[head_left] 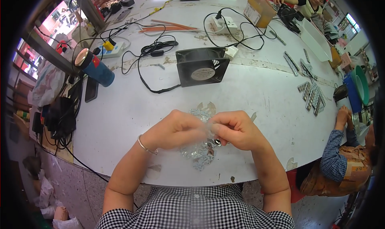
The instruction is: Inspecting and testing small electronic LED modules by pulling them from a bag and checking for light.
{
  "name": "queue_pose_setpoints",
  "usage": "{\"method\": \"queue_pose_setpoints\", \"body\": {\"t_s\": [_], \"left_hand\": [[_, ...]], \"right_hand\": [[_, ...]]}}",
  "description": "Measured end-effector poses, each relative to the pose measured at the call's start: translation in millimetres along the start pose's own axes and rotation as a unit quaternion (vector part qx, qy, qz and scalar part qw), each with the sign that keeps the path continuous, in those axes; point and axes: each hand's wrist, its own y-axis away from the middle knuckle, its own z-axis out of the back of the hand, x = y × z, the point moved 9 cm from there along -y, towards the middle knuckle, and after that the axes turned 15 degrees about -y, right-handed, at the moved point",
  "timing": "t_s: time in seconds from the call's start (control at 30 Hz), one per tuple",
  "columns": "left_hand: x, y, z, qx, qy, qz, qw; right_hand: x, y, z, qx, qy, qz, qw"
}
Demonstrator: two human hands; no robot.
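Note:
My left hand (176,128) and my right hand (236,128) meet over the near edge of the white table (120,120), both pinching one small silvery piece (210,127) between their fingertips; motion blur hides its exact shape. A small dark part (217,141) shows under my right fingers. Beneath the hands lies a loose pile of small silver parts (200,153), with a few more just beyond the fingers (203,108). A thin bracelet sits on my left wrist.
A black square fan (201,66) stands behind the hands, its cable running left. A blue cylinder bottle (96,68), a phone, power strips and tangled wires lie farther left and back. Rows of silver strips (312,96) lie at right, near a seated person's sleeve (333,150).

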Motion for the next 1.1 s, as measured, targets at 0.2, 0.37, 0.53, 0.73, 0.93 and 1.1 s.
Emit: {"method": "queue_pose_setpoints", "body": {"t_s": [0.2,0.37,0.53,0.73,0.93,1.1], "left_hand": [[5.9,0.5,7.6,-0.095,0.054,-0.036,0.993],[24.6,0.8,20.3,-0.210,-0.001,0.041,0.977],[-26.6,3.5,16.6,-0.284,-0.327,-0.131,0.892],[-28.1,3.9,10.5,-0.264,-0.406,-0.150,0.862],[-31.9,5.2,8.2,-0.281,-0.424,-0.193,0.839],[-28.3,6.4,9.8,-0.289,-0.413,-0.168,0.847]], "right_hand": [[-0.4,-4.6,22.7,-0.096,0.038,0.057,0.993],[-3.1,-7.8,25.8,-0.140,0.128,0.073,0.979],[-3.3,-6.4,23.0,-0.136,0.171,0.106,0.970],[-1.5,-7.5,19.6,-0.131,0.186,0.099,0.969],[-3.4,-7.9,19.6,-0.137,0.169,0.103,0.971],[-1.3,-8.0,18.6,-0.156,0.152,0.096,0.971]]}}
